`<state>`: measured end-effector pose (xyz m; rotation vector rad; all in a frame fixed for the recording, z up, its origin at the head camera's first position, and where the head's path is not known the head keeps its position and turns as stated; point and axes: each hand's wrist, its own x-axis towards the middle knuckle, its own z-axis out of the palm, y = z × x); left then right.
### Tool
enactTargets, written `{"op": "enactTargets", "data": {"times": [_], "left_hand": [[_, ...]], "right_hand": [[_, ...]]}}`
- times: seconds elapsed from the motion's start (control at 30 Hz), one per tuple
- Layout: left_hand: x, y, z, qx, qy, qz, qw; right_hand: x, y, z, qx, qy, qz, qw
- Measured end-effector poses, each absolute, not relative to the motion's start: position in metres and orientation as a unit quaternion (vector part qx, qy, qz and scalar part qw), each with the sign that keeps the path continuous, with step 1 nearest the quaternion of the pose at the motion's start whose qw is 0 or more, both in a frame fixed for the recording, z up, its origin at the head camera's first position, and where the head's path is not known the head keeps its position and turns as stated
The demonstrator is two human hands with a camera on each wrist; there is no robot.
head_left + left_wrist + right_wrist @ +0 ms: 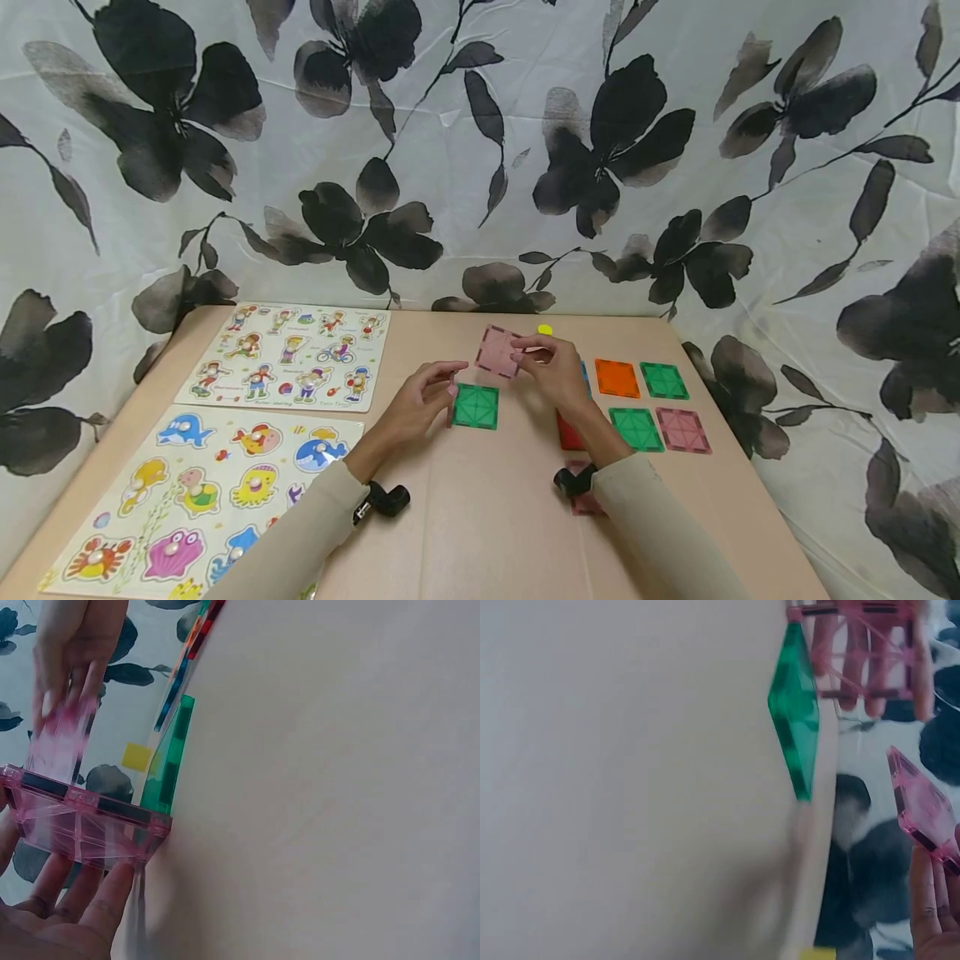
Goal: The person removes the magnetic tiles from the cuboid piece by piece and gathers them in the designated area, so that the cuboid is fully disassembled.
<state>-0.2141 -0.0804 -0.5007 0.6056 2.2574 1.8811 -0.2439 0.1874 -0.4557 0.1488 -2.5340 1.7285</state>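
Note:
A green magnetic tile [476,407] lies flat on the table between the hands. At its left edge a pink magnetic tile [79,825] stands upright, seen nearly edge-on in the head view. My left hand [420,402] touches the outer face of this tile; its straight fingers [877,656] show through the clear plastic in the right wrist view. Above the green tile's far edge, my right hand [553,367] pinches a second pink tile [498,351] by its right side, raised and tilted. In the left wrist view that tile is blurred.
To the right lie an orange tile [617,378], green tiles [664,381], a pink tile [683,430] and a red tile [570,433], partly under the right arm. A yellow piece [545,330] sits at the back edge. Two picture boards [300,402] fill the left side.

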Motion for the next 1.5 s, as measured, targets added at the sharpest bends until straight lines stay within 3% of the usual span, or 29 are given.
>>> {"op": "enactTargets", "data": {"times": [0.43, 0.7, 0.83, 1.17, 1.5], "left_hand": [[-0.217, -0.079, -0.499, 0.225, 0.758, 0.61, 0.05], [-0.209, -0.079, -0.501, 0.196, 0.756, 0.624, 0.022], [-0.211, -0.079, -0.501, 0.209, 0.747, 0.63, 0.031], [-0.216, -0.078, -0.5, 0.216, 0.751, 0.621, 0.057], [-0.215, -0.076, -0.5, 0.216, 0.749, 0.625, 0.046]], "right_hand": [[-0.175, 0.308, -0.449, -0.004, -0.862, 0.507, 0.005], [-0.135, 0.376, -0.457, 0.007, -0.868, 0.495, -0.038], [-0.122, 0.397, -0.464, -0.007, -0.863, 0.5, -0.069], [-0.104, 0.41, -0.475, -0.045, -0.854, 0.502, -0.127], [-0.11, 0.376, -0.454, -0.033, -0.957, 0.286, -0.038]]}}
